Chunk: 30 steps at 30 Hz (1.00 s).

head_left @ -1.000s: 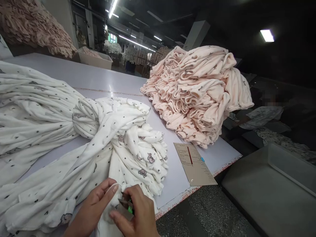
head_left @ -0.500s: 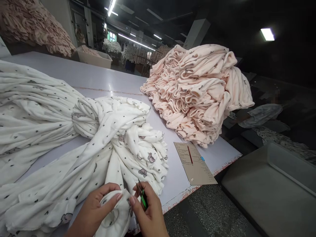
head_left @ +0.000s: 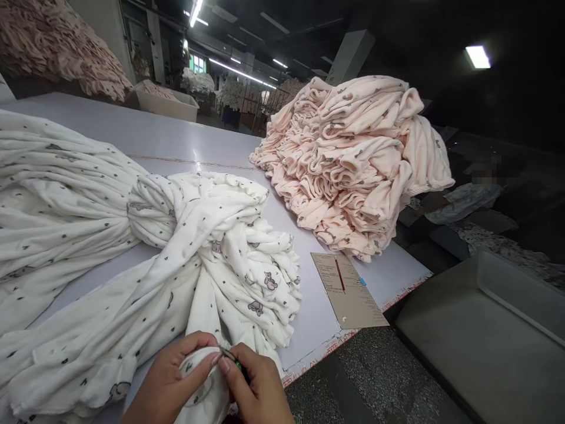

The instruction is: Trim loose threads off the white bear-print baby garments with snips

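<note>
My left hand pinches the edge of a white garment piece with small dark prints, close to the table's front edge. In my right hand are thread snips with a green part showing; their blades lie against the cloth edge by the left fingertips. The fingers hide most of the snips. Just beyond both hands, a large bundle of white printed garments, tied round with a twist of the same cloth, spreads over the left of the table.
A tall heap of pink printed garments stands on the table. A brown card bearing writing and a dark red pencil lies near the edge. A grey bin stands at right, with a person beyond.
My right hand has moved left to meet the left fingertips. The snips' blades, pointing up before, now lie tilted left at the cloth edge.
</note>
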Each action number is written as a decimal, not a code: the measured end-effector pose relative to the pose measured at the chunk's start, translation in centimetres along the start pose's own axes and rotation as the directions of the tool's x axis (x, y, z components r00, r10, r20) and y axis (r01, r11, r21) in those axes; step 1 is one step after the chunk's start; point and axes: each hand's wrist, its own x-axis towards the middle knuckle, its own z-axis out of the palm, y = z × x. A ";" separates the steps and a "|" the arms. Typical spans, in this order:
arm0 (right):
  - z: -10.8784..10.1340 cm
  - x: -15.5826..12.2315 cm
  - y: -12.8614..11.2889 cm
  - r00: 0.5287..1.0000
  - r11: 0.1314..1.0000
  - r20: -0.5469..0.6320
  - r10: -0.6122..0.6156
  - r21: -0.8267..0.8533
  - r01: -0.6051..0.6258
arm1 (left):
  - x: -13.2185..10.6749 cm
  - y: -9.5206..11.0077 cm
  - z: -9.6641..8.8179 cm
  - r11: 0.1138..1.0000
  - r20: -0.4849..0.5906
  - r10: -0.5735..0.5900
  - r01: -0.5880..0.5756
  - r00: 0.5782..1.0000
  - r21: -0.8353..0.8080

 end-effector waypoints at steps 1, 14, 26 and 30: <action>-0.1 0.0 0.0 1.000 1.000 -0.010 -0.002 0.022 0.002 | 0.0 0.0 -0.1 1.000 0.017 0.001 -0.001 1.000 0.005; -0.8 0.3 0.4 0.991 0.993 0.073 -0.108 -0.028 0.110 | -0.4 -0.7 -0.6 0.911 0.002 0.370 -0.363 0.929 0.194; -2.8 -1.1 -1.5 0.956 0.998 0.293 0.005 0.053 -0.022 | -1.4 -1.0 -0.5 0.847 0.016 0.519 -0.516 0.855 0.125; -3.3 -0.6 -2.6 0.938 0.997 0.339 0.069 -0.048 -0.056 | -1.3 -1.0 -0.5 0.753 0.057 0.632 -0.630 0.773 0.193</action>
